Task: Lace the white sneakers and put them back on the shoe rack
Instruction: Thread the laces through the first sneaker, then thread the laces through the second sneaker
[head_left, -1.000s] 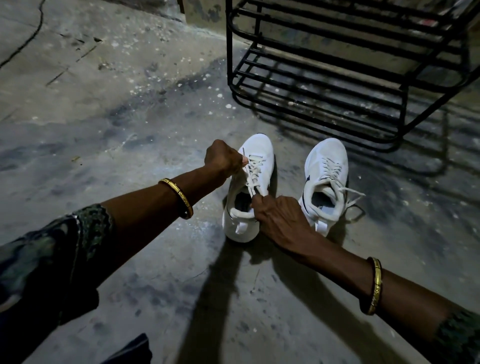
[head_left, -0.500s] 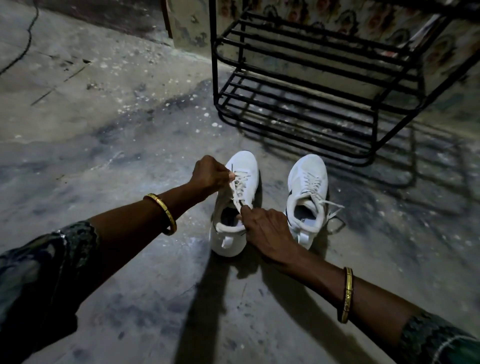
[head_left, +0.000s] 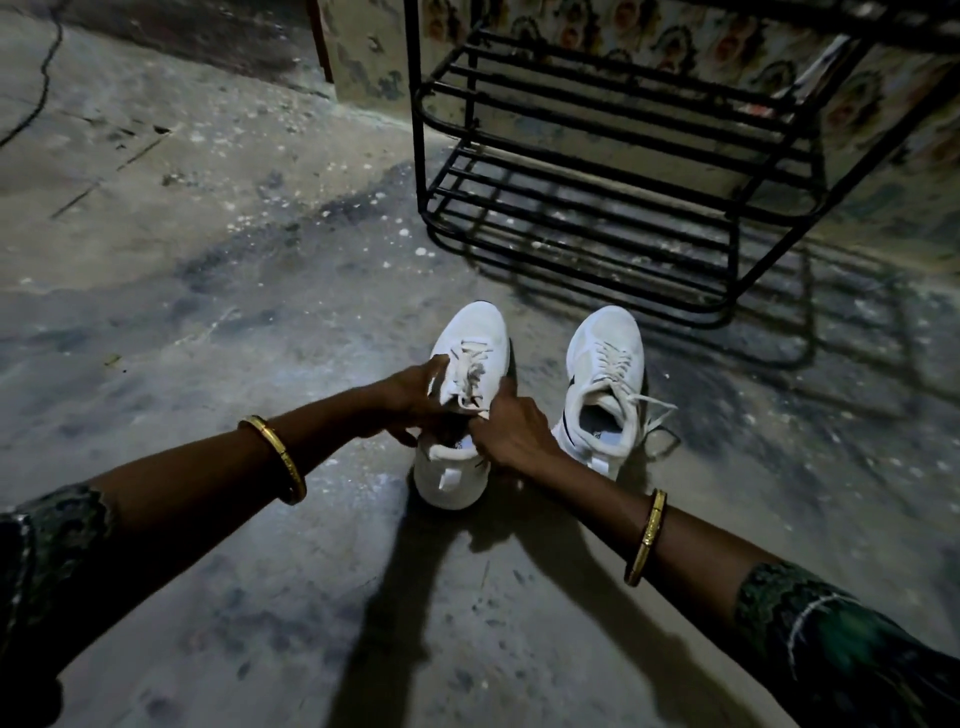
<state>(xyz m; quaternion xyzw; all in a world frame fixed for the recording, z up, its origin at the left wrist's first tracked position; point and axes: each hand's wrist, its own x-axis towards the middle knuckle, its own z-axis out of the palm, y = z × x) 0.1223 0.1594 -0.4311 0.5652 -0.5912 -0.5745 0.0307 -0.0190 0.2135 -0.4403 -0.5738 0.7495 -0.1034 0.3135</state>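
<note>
Two white sneakers stand side by side on the concrete floor, toes pointing away from me. The left sneaker (head_left: 475, 338) sits between my hands. My left hand (head_left: 410, 397) grips its left side by the laces. My right hand (head_left: 511, 434) pinches the lace at the top eyelets near the tongue. The right sneaker (head_left: 602, 358) stands alone to the right, laced, with loose lace ends (head_left: 657, 410) trailing onto the floor. The black metal shoe rack (head_left: 582, 202) stands just beyond the sneakers, its shelves bare.
A patterned wall (head_left: 675, 41) rises behind the rack. Stained, cracked concrete floor (head_left: 208, 260) stretches to the left and toward me. Gold bangles sit on both wrists.
My left hand has dropped from pulling the lace out to the side and now holds the sneaker's left flank. My right hand stays at the top eyelets.
</note>
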